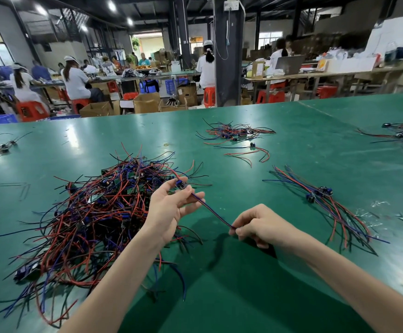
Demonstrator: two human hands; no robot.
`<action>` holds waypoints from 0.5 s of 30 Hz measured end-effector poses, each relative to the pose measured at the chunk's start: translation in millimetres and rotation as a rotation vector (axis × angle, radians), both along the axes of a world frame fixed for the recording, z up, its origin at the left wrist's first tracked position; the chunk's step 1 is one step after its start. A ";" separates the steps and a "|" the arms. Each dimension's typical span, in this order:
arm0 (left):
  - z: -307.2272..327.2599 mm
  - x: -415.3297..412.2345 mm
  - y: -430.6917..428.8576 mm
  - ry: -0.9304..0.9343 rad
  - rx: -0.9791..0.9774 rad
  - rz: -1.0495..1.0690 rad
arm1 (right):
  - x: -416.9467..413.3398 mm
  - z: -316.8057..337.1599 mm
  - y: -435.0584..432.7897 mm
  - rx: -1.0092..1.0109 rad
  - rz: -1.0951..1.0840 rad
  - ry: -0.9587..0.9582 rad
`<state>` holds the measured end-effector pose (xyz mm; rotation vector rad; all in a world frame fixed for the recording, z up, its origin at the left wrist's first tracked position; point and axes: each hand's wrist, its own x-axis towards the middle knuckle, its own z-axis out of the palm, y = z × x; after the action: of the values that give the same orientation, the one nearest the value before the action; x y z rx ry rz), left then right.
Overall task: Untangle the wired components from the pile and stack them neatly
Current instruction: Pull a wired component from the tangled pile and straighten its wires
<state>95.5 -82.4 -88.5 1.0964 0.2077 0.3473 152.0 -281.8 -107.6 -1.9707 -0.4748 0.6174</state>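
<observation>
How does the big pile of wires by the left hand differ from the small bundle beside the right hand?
The big pile is tangled, wires running every way; the small bundle has wires lying roughly parallel. The pile holds far more components than the bundle. Both have red, blue and black wires.

Your left hand [169,210] and right hand [263,224] are both bare, with fingers, knuckles and wrists uncovered. Your left forearm [114,272] and right forearm [340,272] are bare as well, right to the bottom edge of the view. The arms look slim, the wrists narrow and the fingers long. The nails are too small to judge.
</observation>
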 end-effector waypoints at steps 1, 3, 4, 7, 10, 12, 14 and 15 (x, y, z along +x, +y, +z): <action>-1.2 0.3 0.6 -0.003 0.013 0.017 | -1.6 0.9 0.6 -0.002 0.013 0.005; -3.4 1.2 2.5 -0.009 0.037 0.054 | -4.9 3.5 1.2 0.017 0.040 0.025; -4.5 1.8 3.5 -0.010 0.054 0.077 | -6.1 5.0 1.0 0.034 0.054 0.036; -7.6 3.7 5.2 -0.015 0.116 0.141 | -9.4 9.4 0.4 0.073 0.113 0.028; -11.3 4.9 3.6 -0.016 0.211 0.194 | -13.0 13.0 -0.7 0.123 0.201 0.003; -13.8 5.4 0.2 -0.018 0.307 0.208 | -14.3 14.2 -2.3 0.184 0.262 0.012; -14.8 5.9 -1.2 -0.011 0.324 0.206 | -14.3 14.8 -3.2 0.221 0.295 0.029; -14.7 5.9 -0.6 0.003 0.307 0.197 | -14.4 15.6 -3.7 0.231 0.297 0.042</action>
<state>101.4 -83.0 -103.2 1.3836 0.2721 0.5668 137.6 -285.5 -91.9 -1.6788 -0.7858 0.7514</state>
